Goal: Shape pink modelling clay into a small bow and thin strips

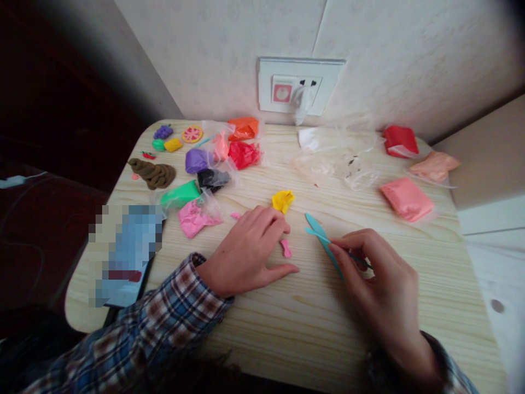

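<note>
We are noting the left hand [248, 249] lying low over the table [295, 334], palm down, thumb stretched out and fingers bent; we are seeing no clenched grip there. A small pink piece [286, 248] is lying on the wood between the fingers and the thumb; whether a fingertip is touching it, we are not managing to tell. The spread pose is probably serving to steady or shield the piece while leaving it reachable from the right.

The right hand [379, 279] is pinching a slim turquoise tool [309, 231] between thumb and forefinger, its pale tip pointing left. We are reading this as a pen-like hold, likely chosen for fine control. A teal blade [313, 222] is crossing beneath the slim tool; whether the hand is gripping it too, we are not able to tell.

Yellow clay [283, 201] is sitting just beyond the left fingers, presumably within easy reach. Farther left, a pink pack [196, 219], a green pack [180, 193], a purple pack [197, 160] and a red pack [244, 155] are clustering, perhaps leaving the near middle for handwork. A brown coil [158, 175] is lying at the left edge, beyond the phone [135, 235]. At far right, a salmon pack [407, 199] is resting apart from that cluster.
</note>
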The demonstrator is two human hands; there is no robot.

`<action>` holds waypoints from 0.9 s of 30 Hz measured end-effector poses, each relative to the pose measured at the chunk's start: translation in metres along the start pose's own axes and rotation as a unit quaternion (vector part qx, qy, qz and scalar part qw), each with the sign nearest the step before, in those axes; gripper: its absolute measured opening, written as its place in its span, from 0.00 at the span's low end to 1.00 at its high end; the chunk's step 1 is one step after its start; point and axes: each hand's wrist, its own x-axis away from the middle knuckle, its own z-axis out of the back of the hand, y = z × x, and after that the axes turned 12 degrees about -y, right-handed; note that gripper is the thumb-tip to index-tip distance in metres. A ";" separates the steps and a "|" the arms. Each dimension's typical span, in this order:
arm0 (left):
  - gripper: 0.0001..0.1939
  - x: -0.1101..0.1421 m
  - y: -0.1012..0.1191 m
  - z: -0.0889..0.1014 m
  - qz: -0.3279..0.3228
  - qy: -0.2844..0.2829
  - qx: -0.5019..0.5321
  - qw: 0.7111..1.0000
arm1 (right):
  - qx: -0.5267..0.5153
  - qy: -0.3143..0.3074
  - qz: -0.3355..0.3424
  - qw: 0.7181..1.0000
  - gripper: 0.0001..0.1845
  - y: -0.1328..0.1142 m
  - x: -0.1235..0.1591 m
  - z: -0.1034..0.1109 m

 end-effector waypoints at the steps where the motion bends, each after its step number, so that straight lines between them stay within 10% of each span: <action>1: 0.17 0.000 0.001 -0.001 0.007 0.001 -0.015 1.000 | -0.002 0.000 0.002 1.000 0.03 0.000 0.000 0.000; 27: 0.01 -0.002 -0.002 -0.006 0.022 0.036 0.053 0.998 | 0.071 -0.045 0.107 0.991 0.04 0.000 -0.006 -0.001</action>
